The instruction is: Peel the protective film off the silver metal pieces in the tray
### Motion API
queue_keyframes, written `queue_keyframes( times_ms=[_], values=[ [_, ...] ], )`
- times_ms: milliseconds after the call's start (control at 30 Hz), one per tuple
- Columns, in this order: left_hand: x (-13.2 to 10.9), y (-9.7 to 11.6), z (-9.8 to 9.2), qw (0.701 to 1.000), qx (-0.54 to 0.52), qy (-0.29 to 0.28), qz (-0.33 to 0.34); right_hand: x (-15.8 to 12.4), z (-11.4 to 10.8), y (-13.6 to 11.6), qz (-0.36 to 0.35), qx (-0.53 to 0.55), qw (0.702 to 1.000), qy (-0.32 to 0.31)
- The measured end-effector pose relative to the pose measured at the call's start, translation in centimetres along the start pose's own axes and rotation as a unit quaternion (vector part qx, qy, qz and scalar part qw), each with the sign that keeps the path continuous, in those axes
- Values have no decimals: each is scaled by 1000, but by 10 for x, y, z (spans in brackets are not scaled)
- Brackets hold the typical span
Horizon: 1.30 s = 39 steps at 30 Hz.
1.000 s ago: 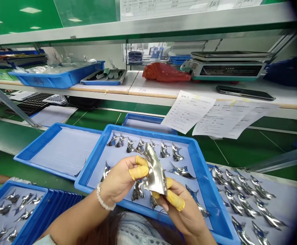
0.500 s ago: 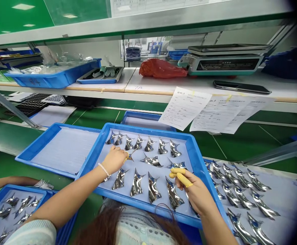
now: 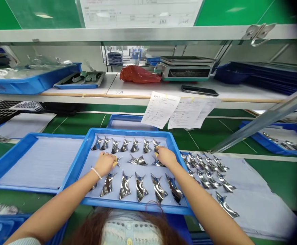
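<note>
A blue tray (image 3: 73,166) lined with white paper lies in front of me, holding rows of shiny, curved, pointed metal parts (image 3: 125,185). At the left of the middle row, my left hand (image 3: 104,165) pinches a metal part (image 3: 119,161) with yellow-covered fingertips. My right hand (image 3: 167,157) reaches over the tray's right side. Its fingertips close on the lower end of the rightmost back-row part (image 3: 156,143). Just below that hand, another part (image 3: 157,161) in the middle row is partly covered.
Left of the tray lies a paper-lined blue tray (image 3: 13,175). More metal parts (image 3: 225,205) rest on white paper at the right. Papers (image 3: 161,109) hang from the shelf, which bears a scale (image 3: 186,71), a phone (image 3: 199,90) and a red bag (image 3: 139,75). A slanted metal post (image 3: 263,119) stands right.
My right hand has moved forward from above the front row to the rightmost back-row part, its fingers closing there. My left hand stays at its part. The view has turned right.
</note>
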<state>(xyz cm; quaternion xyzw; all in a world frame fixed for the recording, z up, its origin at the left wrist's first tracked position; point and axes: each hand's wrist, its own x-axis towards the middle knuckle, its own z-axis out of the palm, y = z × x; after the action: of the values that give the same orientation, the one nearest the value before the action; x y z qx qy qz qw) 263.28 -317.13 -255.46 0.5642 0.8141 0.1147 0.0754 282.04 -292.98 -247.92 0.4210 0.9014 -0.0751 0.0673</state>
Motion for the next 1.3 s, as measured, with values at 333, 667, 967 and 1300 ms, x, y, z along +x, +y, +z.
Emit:
queue_keyframes(
  times_ms=[333,667,967,1300],
  values=[
    [-4,-9,-8,995,-90,28,-24,8,-8,-3,34,26,999,5],
    [-34,63,-69,836,-543,67,42,-107,-29,-47,-102,705,697,-85],
    [-51,80,-96,740,-655,151,27,-143,-3,-81,-137,805,531,-228],
    [-59,80,-115,793,-534,247,155,-145,-3,-67,-250,594,763,-52]
  ],
)
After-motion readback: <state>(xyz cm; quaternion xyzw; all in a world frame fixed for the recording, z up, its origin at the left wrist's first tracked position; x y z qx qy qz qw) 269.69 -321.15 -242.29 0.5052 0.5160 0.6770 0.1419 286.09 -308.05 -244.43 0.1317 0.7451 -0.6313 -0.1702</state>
